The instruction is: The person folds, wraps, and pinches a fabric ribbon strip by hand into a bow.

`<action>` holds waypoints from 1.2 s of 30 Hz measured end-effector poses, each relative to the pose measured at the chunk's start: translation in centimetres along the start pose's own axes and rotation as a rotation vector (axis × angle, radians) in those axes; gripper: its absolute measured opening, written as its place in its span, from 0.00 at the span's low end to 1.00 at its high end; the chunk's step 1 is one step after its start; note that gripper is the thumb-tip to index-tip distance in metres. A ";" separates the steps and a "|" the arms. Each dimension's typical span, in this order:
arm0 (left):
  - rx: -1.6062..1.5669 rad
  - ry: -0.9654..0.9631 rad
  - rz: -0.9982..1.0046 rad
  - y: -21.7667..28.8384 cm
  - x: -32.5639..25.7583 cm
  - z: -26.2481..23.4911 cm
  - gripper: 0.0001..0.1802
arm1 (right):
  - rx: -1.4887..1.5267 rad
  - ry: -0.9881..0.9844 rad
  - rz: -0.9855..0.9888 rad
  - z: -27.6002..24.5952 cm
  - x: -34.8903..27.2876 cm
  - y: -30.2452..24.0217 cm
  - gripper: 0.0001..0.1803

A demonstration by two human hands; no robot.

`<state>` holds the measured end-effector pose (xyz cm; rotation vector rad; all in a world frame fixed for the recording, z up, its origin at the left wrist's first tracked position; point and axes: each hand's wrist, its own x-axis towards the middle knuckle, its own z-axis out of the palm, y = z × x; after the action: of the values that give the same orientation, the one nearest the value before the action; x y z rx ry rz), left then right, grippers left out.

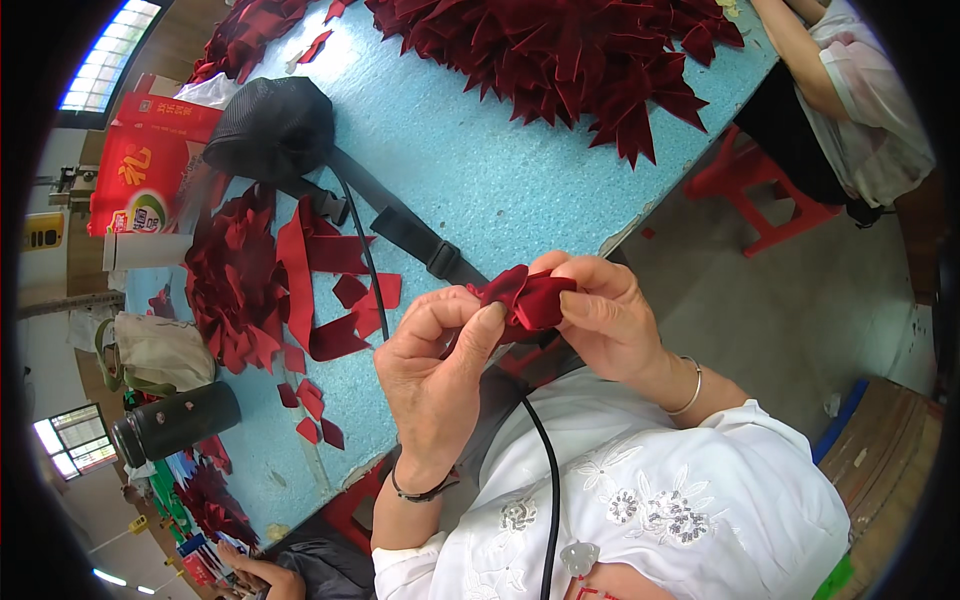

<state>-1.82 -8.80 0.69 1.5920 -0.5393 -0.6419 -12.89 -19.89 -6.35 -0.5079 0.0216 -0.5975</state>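
Note:
A dark red velvet bow (535, 300) with folded loops is held up between both hands, in front of my white blouse and by the table edge. My left hand (430, 365) pinches its left side, thumb on top. From the right, my right hand (615, 318) grips the other end between thumb and fingers. The fingers hide part of the bow's underside. Left of my hands on the blue table (420, 150) lie cut red velvet strips (296, 280), small red scraps (310, 400) and a heap of red velvet pieces (235, 285).
A large pile of red velvet bows (540, 60) covers the table's far side. A black pouch (270, 128) with a buckled strap, a dark bottle (185, 420), a canvas bag (155, 350) and a red gift bag (150, 165) stand leftward. A co-worker's arm (800, 50) and red stool (755, 195) are at right.

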 end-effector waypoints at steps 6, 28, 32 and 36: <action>-0.024 -0.001 -0.023 -0.3 0.1 -0.1 0.03 | 0.114 0.124 0.156 0.3 0.3 -0.1 0.09; -0.080 0.001 -0.043 0.2 0.6 0.2 0.04 | -0.029 0.070 0.070 0.6 0.6 -0.7 0.12; -0.018 -0.008 0.018 0.2 0.8 0.0 0.04 | -0.127 -0.008 0.041 0.3 0.5 -0.8 0.12; -0.035 -0.031 -0.033 0.1 0.9 -0.1 0.04 | -0.338 -0.023 -0.020 0.2 0.6 -0.6 0.09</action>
<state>-1.09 -9.33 0.76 1.5633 -0.5227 -0.6978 -12.72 -20.59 -5.83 -0.8434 0.0971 -0.6105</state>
